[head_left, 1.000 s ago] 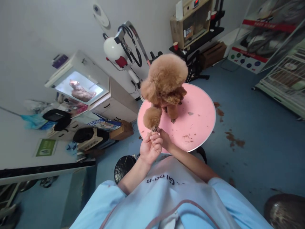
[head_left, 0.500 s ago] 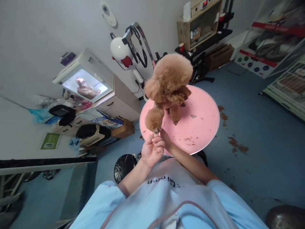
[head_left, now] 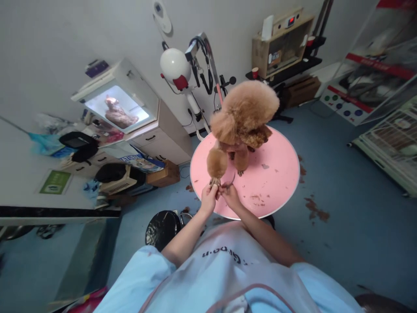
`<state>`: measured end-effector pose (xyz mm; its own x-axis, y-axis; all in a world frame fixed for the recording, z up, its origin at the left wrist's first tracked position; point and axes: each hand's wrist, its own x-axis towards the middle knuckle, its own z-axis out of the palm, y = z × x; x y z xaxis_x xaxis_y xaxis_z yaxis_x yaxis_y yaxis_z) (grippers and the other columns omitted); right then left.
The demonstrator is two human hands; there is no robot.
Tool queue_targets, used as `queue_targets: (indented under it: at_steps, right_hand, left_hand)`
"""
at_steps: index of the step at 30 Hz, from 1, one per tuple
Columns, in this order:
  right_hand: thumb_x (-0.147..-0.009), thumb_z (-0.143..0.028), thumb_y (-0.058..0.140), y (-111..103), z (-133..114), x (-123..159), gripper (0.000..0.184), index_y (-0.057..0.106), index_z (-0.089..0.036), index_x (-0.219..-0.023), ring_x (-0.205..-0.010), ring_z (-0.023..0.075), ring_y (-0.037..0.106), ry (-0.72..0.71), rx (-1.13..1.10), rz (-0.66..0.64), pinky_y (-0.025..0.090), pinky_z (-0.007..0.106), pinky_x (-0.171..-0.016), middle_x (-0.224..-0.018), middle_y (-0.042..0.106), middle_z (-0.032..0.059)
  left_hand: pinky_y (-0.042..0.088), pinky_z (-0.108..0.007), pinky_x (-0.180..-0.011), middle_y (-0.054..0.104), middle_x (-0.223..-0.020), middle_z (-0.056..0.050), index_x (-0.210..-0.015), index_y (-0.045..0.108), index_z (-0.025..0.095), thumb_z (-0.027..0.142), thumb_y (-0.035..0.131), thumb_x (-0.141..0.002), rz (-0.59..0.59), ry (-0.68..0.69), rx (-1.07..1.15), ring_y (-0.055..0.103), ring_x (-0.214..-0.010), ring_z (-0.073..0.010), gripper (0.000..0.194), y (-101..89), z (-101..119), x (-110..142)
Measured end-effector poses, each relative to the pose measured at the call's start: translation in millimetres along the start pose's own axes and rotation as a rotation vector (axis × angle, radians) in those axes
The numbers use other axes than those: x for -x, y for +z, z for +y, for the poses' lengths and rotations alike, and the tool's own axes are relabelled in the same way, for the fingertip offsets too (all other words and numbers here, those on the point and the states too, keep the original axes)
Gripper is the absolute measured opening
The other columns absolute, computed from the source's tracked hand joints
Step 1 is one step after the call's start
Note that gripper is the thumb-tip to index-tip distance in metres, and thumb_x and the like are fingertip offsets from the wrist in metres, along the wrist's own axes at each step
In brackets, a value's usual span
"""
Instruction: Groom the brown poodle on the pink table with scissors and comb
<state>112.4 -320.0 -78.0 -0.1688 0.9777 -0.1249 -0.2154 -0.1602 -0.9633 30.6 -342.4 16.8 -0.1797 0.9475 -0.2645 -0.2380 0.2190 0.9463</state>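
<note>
A fluffy brown poodle [head_left: 249, 108] sits on a round pink table [head_left: 276, 187], with one foreleg stretched toward me. My left hand [head_left: 209, 198] is closed on the poodle's paw [head_left: 215, 181], thumb near the toes. Close beside it, my right hand [head_left: 230, 196] is closed around a thin, dark, slightly curved tool [head_left: 230, 180]. The tool points up and away from me, its tip near the paw. Its handle is hidden in my fingers, so I cannot tell its exact kind. The other front paw [head_left: 240, 173] rests on the tabletop.
Loose brown hair clippings [head_left: 316, 211] lie on the blue floor, with more on the table. A black stool [head_left: 163, 228] stands front left. Behind the table are a white lamp-like device [head_left: 176, 67] and a metal arm [head_left: 208, 52]. A wire cage [head_left: 391, 139] is at right.
My left hand has turned from palm-up with curled fingers to a grip on the paw. My right hand has come out from behind it, and the tool shows more clearly. The view has shifted slightly.
</note>
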Motion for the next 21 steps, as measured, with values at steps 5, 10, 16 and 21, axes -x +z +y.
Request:
queue_targets:
  at_steps: [5,10,16,21]
  right_hand:
    - [-0.077,-0.056,0.050,-12.6,-26.4,7.6,0.039,0.055,-0.017,-0.074,-0.049,0.0082,0.032,0.079,-0.147,0.016,0.027,0.022,-0.046,-0.055,0.040,-0.0049]
    - [-0.067,-0.041,0.065,-5.8,-56.8,-2.1,0.032,0.048,-0.017,-0.055,-0.054,0.0082,0.038,0.074,-0.038,0.108,0.030,0.022,-0.051,-0.052,0.042,-0.0044]
    - [-0.065,-0.038,0.065,-16.0,-71.1,-15.5,0.024,0.057,-0.015,-0.066,-0.057,0.0089,0.045,0.061,-0.045,0.191,0.035,0.022,-0.054,-0.058,0.052,-0.0027]
    - [-0.070,-0.038,0.060,-28.4,-70.8,-26.7,0.024,0.061,-0.015,-0.078,-0.063,0.0097,0.050,-0.006,0.133,0.129,0.041,0.021,-0.057,-0.069,0.058,-0.0013]
  left_hand:
    - [0.027,-0.020,-0.047,0.043,-0.052,0.003,-0.068,0.054,0.012,0.054,0.057,-0.075,-0.048,0.105,-0.209,0.036,-0.047,-0.0057,0.043,-7.1,-31.1,-11.0]
    - [0.040,-0.025,-0.070,0.058,-0.069,-0.003,-0.070,0.059,0.013,0.048,0.055,-0.079,-0.234,0.166,-0.404,0.051,-0.070,-0.0122,0.037,-29.9,-35.8,-32.6]
    - [0.041,-0.034,-0.089,0.064,-0.102,-0.014,-0.094,0.063,0.012,0.066,0.051,-0.075,-0.509,-0.230,0.102,0.058,-0.097,-0.0211,0.058,-24.9,-44.4,-70.3]
    - [0.044,-0.030,-0.080,0.066,-0.090,-0.011,-0.090,0.059,0.011,0.040,0.069,-0.070,-0.472,-0.185,0.429,0.061,-0.082,-0.0172,0.037,26.3,-47.3,-84.5]
